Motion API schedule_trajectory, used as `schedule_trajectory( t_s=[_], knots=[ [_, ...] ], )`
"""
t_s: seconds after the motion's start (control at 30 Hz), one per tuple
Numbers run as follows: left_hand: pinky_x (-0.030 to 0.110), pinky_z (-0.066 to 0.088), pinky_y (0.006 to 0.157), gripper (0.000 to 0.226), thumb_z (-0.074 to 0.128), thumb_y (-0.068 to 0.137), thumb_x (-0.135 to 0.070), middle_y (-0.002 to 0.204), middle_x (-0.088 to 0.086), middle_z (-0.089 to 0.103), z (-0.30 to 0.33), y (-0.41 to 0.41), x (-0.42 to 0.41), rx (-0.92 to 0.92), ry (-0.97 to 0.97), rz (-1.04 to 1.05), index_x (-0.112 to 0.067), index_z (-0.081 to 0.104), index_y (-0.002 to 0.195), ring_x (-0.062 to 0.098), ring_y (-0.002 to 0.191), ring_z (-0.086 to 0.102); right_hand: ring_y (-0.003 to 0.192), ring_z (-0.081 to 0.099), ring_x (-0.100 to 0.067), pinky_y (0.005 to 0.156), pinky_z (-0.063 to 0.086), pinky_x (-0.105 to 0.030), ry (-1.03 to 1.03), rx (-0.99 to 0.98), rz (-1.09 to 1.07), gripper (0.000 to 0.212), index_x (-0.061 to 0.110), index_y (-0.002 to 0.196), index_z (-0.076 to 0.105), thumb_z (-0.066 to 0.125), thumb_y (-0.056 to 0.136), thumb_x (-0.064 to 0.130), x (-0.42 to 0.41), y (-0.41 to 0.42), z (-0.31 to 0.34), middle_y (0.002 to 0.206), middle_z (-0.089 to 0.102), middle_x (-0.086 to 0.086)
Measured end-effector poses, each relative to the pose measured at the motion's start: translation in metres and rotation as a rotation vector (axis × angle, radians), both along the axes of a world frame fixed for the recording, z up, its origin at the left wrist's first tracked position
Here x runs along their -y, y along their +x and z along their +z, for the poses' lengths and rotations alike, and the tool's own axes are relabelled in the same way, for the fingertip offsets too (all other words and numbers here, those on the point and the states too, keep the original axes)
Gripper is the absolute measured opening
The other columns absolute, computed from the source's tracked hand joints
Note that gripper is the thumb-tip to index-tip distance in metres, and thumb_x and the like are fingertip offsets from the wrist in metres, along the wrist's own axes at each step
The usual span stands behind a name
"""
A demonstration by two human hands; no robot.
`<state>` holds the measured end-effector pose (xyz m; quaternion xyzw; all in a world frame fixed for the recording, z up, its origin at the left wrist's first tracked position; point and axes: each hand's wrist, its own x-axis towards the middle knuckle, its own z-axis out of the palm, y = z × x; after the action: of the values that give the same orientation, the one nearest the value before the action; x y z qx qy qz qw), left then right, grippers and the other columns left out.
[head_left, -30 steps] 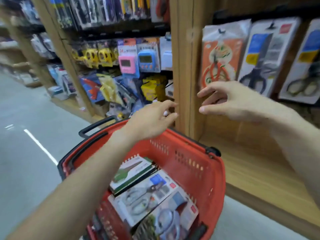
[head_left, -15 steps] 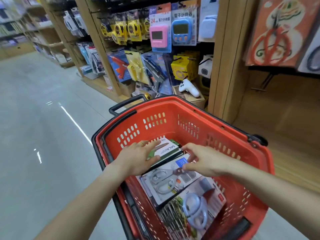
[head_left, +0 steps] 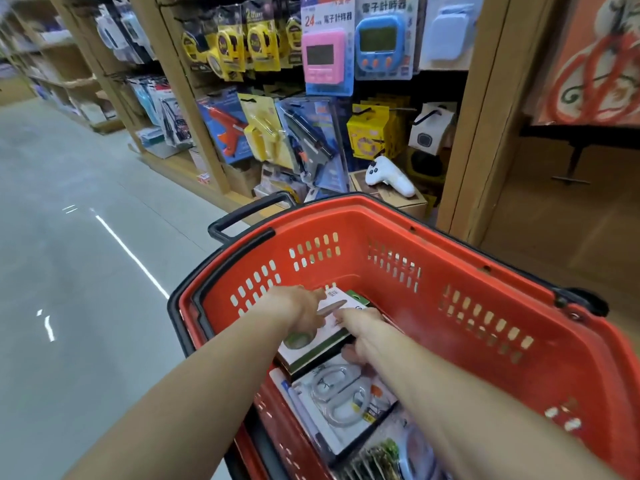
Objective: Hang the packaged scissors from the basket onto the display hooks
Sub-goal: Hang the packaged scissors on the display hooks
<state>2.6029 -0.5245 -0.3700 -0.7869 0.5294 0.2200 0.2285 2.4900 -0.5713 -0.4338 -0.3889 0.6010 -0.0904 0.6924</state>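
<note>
- both hands are down inside the red basket (head_left: 485, 327), meeting at one green-and-white scissors pack (head_left: 322, 336) that lies on top of the stock at the basket's left side.
- left hand (head_left: 299, 311) sits on the pack's left part, knuckles up; its fingers lie over the card, but whether the grip is closed around the edge or only resting there cannot be told from this angle.
- right hand (head_left: 362, 336) is on the pack's right edge, fingers curled down over that edge, so this grip looks closed on the pack.
- the pack is tilted, its far end raised toward the basket's back wall, its near end resting on a white pack with grey-handled scissors (head_left: 341, 398).
- a third pack with a food picture (head_left: 384, 455) lies nearest the camera, partly cut off by the frame.
- the basket's black handle (head_left: 249, 211) sticks out on the far side, toward the shelves.
- behind the basket, shelves hold yellow tape measures (head_left: 242, 46), a pink timer (head_left: 323, 53), a blue timer (head_left: 381, 39) and glue guns (head_left: 311, 143) in blister packs.
- at the upper right, an orange scissors pack (head_left: 595, 64) hangs on the display, well apart from the hands.
- grey floor (head_left: 69, 271) fills the left side.
</note>
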Motion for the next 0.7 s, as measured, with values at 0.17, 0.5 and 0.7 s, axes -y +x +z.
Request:
schedule_trajectory(
  t_s=[0.17,0.5,0.7],
  knots=[
    [0.037,0.047,0.099,0.056,0.048,0.111,-0.024,0.157,0.004,0.048,-0.008,0.011,0.007,-0.086,0.126,0.031,-0.028,0.029,0.164,0.026,0.129,0.055,0.06,0.056,-0.019,0.046,0.044,-0.028,0.084,0.033,-0.128,0.038,0.01,0.108,0.061,0.087,0.081,0.015,0.005,0.013,-0.01,0.078,0.062,-0.006],
    [0.042,0.047,0.11,0.058,0.044,0.107,-0.005,0.16,0.009,0.046,0.004,0.014,0.006,-0.161,0.002,0.137,-0.026,0.037,0.161,0.033,0.142,0.048,0.075,0.075,-0.032,0.052,0.062,-0.04,0.064,0.122,-0.227,0.059,0.001,0.115,0.063,0.095,0.067,0.014,0.002,0.039,-0.011,0.096,0.075,-0.018],
    [0.046,0.05,0.093,0.044,0.04,0.109,-0.041,0.137,0.014,0.061,0.028,0.011,-0.005,-0.004,-0.474,0.173,-0.015,0.048,0.143,0.036,0.124,0.059,0.088,0.075,-0.036,0.07,0.064,-0.051,-0.11,0.155,-0.026,0.064,0.004,0.13,0.051,0.083,0.075,0.002,0.005,0.014,0.032,0.107,0.073,-0.019]
  ],
)
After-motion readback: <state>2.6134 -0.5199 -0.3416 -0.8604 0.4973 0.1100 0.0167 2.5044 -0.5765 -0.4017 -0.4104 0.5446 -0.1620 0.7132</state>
